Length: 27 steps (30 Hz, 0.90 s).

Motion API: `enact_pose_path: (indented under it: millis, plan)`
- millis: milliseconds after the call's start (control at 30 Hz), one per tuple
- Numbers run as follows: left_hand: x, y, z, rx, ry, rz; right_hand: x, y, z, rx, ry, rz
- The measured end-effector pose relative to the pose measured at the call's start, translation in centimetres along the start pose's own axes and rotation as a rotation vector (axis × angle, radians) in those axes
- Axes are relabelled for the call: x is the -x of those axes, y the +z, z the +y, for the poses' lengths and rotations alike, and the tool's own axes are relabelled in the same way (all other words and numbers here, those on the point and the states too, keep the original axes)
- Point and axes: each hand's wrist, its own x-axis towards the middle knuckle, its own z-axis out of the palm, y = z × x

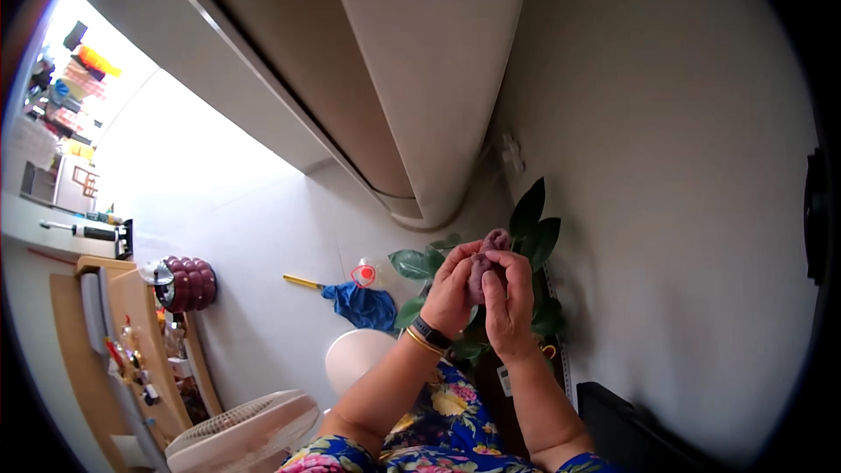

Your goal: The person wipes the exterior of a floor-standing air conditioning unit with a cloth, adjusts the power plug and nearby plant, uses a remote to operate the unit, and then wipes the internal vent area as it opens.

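Both hands are raised in front of me, close together over a leafy green potted plant [410, 263]. A crumpled mauve cloth [479, 277] is bunched between them, and a folded end of it sticks out beyond the fingertips. My left hand [448, 296], with a dark watch and a yellow bangle at its wrist, has its fingers curled round the cloth. My right hand [510, 308] grips the same cloth from the other side, thumb pressed along it. Large dark leaves [541, 241] stand just beyond and to the right of the hands. The pot is mostly hidden.
A tall white cabinet-like unit [438, 79] stands ahead by the wall. On the floor at left are a blue cloth [363, 307] with a yellow stick [302, 281], a clear red-marked container [364, 274], a white round object [355, 357], a fan [250, 429] and a maroon stool [190, 284].
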Motion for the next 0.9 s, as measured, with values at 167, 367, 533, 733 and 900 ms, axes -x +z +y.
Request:
enact_pose_path:
  millis: [167, 367, 533, 733, 900]
  plan:
    - [0.6, 0.2, 1.4, -0.360, 0.306, 0.064, -1.5, -1.6, -5.6, 0.257, -0.273, 0.036]
    - [2.3, 1.2, 6.0, -0.257, 0.538, -0.022, -0.7, -3.7, -10.7, 0.099, -0.271, 0.035]
    - [8.0, 11.4, 12.6, 0.190, 0.378, -0.266, 0.7, -5.4, -11.7, 0.021, -0.214, 0.063]
    - [11.8, 13.9, 9.8, 0.329, 0.256, -0.243, 0.9, -6.0, -13.2, 0.071, -0.268, 0.109]
    - [11.1, 9.7, 6.0, 0.600, -0.136, -0.560, 0.6, -6.2, -12.1, -0.022, -0.220, 0.197]
